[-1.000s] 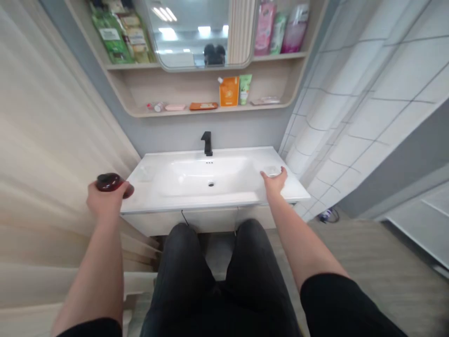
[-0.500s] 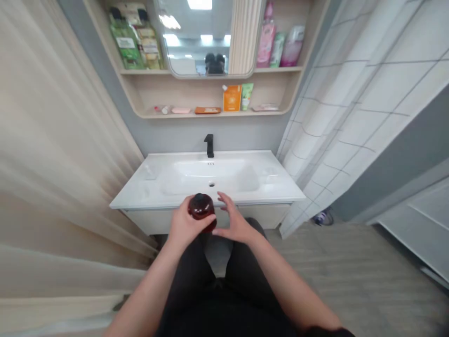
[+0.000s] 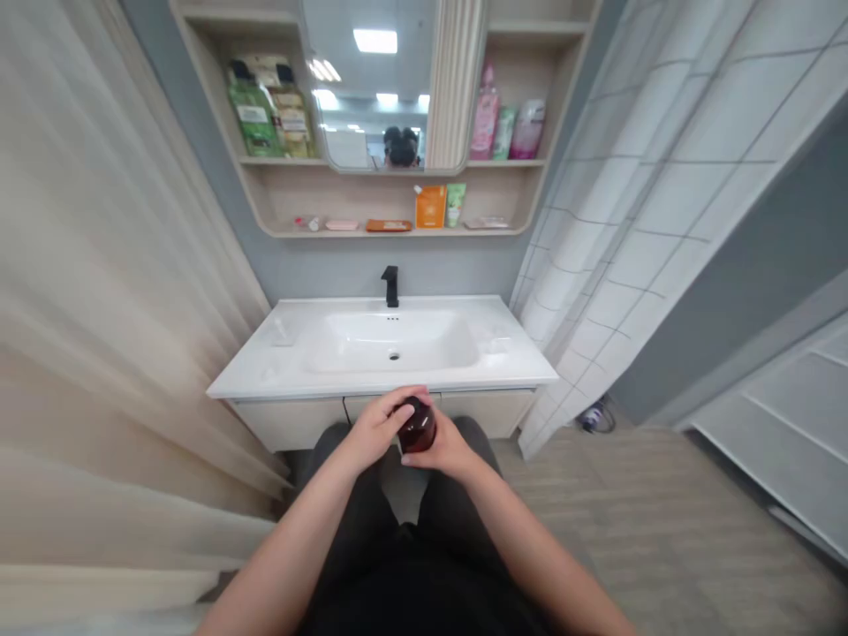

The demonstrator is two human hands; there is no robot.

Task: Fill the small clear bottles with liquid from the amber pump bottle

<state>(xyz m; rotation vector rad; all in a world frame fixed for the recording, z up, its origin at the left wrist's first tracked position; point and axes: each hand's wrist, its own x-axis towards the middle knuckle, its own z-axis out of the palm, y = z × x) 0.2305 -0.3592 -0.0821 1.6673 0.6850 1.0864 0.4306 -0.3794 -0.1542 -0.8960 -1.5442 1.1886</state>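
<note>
A dark reddish-brown bottle (image 3: 420, 433) with a black top is held between both hands, in front of the sink cabinet and over my lap. My right hand (image 3: 451, 444) wraps round the bottle's right side, its thumb along the near side. From the left, my left hand (image 3: 379, 427) grips the upper part, with the thumb at the black top and the fingers reaching across the far side. The fingers of both hands partly hide the bottle.
Ahead lies a white sink (image 3: 397, 340) with a black faucet (image 3: 390, 287). Above it, shelves hold bottles, an orange pouch (image 3: 430, 207) and a green tube (image 3: 455, 204) around a mirror (image 3: 371, 106). Curtains hang left (image 3: 132, 291) and right (image 3: 596, 221).
The bottle has moved to the right, into my right hand, which was open beside it before and is now closed round it. My left hand has shifted right with it, up near the top.
</note>
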